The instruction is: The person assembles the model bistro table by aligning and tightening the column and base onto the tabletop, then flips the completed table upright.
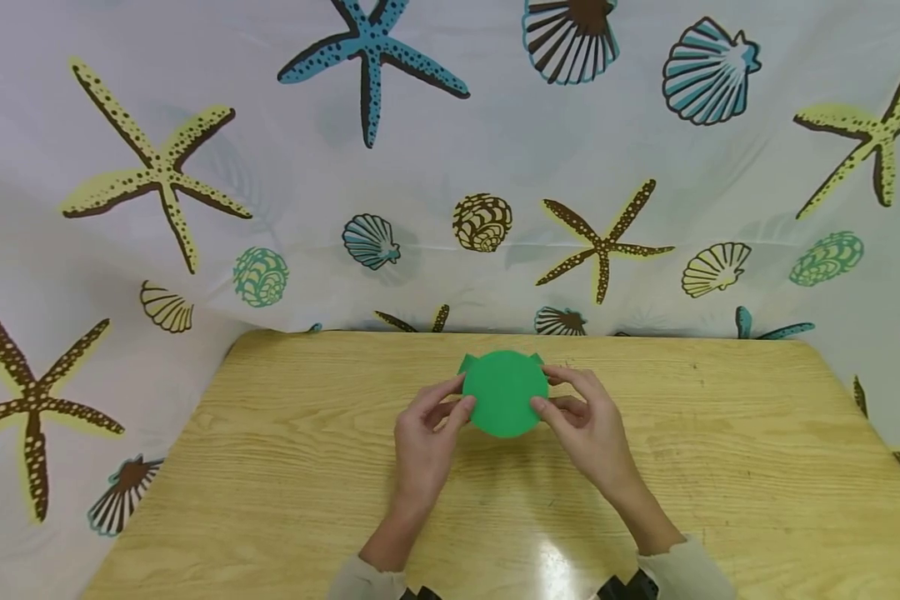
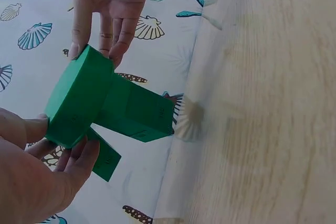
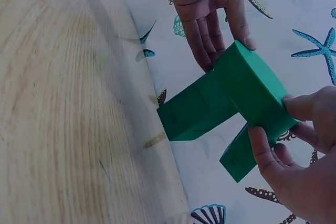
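Observation:
Both hands hold up a green piece [image 1: 505,393] with a flat round disc facing me and box-shaped legs behind it. My left hand [image 1: 426,433] pinches the disc's left edge, its thumb on the near face. At the opposite edge my right hand [image 1: 594,429] pinches it the same way. The left wrist view shows the green piece [image 2: 79,98] side on, with one leg [image 2: 142,111] pointing away and a second, shorter-looking leg below. In the right wrist view the legs [image 3: 199,108] carry faint marks too small to read.
A light wooden table [image 1: 285,467] lies under the hands. Behind it and at the sides hangs a white cloth [image 1: 435,167] printed with starfish and shells. Dark straps [image 1: 630,587] sit at the wrists, beside pale sleeves [image 1: 686,571].

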The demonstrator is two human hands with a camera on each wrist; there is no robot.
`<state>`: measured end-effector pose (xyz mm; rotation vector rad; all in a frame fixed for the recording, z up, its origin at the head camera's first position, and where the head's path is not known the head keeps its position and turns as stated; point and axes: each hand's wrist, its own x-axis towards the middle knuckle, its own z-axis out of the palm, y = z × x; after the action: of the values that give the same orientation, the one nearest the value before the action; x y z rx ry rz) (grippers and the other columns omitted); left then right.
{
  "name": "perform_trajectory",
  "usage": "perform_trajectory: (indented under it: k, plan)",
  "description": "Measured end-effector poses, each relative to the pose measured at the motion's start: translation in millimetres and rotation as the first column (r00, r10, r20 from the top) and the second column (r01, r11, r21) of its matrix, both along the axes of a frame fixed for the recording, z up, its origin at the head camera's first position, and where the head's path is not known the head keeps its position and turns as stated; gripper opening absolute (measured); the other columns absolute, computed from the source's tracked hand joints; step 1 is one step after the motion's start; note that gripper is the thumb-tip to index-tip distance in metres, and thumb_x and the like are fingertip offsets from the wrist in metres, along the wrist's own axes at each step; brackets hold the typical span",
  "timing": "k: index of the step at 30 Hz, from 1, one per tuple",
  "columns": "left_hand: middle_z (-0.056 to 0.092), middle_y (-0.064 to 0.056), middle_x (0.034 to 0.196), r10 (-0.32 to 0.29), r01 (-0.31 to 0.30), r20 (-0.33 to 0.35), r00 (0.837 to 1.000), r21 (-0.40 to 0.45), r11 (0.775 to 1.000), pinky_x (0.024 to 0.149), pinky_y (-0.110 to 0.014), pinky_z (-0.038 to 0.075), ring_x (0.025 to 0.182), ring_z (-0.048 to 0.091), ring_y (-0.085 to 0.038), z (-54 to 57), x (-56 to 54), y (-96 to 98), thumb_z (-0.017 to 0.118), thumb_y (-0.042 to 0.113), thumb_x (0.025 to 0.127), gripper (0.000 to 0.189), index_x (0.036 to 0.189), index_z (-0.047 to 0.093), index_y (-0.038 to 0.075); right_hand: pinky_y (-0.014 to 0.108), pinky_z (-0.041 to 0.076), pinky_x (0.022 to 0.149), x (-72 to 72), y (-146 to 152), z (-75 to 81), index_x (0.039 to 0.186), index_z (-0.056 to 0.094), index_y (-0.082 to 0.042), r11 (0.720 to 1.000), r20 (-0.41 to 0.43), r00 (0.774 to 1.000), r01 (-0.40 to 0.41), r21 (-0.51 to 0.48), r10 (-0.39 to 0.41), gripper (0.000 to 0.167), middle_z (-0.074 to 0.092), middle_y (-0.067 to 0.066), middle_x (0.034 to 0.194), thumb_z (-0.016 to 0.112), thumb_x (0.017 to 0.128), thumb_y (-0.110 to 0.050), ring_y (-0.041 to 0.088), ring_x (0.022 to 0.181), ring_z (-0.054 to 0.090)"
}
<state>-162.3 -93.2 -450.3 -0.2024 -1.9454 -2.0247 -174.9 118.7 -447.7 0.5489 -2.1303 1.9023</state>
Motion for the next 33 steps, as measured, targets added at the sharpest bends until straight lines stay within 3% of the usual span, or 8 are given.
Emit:
perform_trajectory:
  k: [3,9,13,22,33]
  plan:
    - [0.064,-0.017,0.120,-0.027,0.028,0.015,1.000,-0.029,0.999,0.081,-0.039,0.063,0.096,0.071,-0.030,-0.2,-2.2,-0.9,0.071,0.001,0.096,0.033,0.129,0.070,0.003,0.039,0.063,0.078,-1.4,2.9,-0.6,0.139,0.059,-0.004,0.999,0.001,0.999,-0.033,0.015,0.033,0.044,0.055,0.017,0.129,0.070,0.097,-0.001,0.025,0.090,0.073]
    - [0.062,-0.018,0.127,-0.075,0.078,0.031,0.997,-0.122,0.989,0.083,-0.031,0.061,0.098,0.071,-0.032,-3.1,-5.1,-3.4,0.069,0.002,0.098,0.038,0.135,0.066,0.001,0.035,0.063,0.072,-4.3,6.2,-7.3,0.142,0.057,-0.003,0.996,0.001,0.997,-0.077,0.055,0.077,0.041,0.055,0.019,0.135,0.064,0.102,-0.002,0.024,0.088,0.073]
    - [0.062,-0.016,0.129,-0.094,0.103,0.070,0.993,-0.153,0.983,0.083,-0.036,0.062,0.096,0.071,-0.031,-5.7,-5.9,-6.7,0.070,0.004,0.098,0.036,0.134,0.068,0.003,0.039,0.063,0.073,-4.2,6.8,-11.6,0.139,0.058,-0.001,0.993,-0.005,0.996,-0.094,0.077,0.095,0.035,0.056,0.019,0.139,0.060,0.104,-0.003,0.023,0.088,0.073]
    - [0.062,-0.019,0.127,-0.130,0.144,0.100,0.986,-0.144,0.979,0.089,-0.030,0.059,0.107,0.068,-0.040,-15.5,-8.7,-11.0,0.069,0.003,0.098,0.035,0.133,0.067,0.000,0.045,0.063,0.077,-5.5,7.9,-21.3,0.136,0.061,-0.001,0.991,0.049,0.993,-0.109,0.078,0.105,0.033,0.058,0.018,0.140,0.062,0.103,-0.006,0.025,0.089,0.074]
    - [0.060,-0.019,0.131,-0.147,0.168,0.145,0.979,-0.150,0.974,0.088,-0.027,0.059,0.108,0.069,-0.038,-23.1,-8.4,-12.6,0.069,0.006,0.099,0.037,0.136,0.066,0.002,0.052,0.060,0.083,-6.7,10.7,-28.1,0.137,0.062,-0.004,0.990,0.134,0.985,-0.117,0.084,0.105,0.034,0.058,0.015,0.142,0.063,0.104,-0.012,0.029,0.098,0.074]
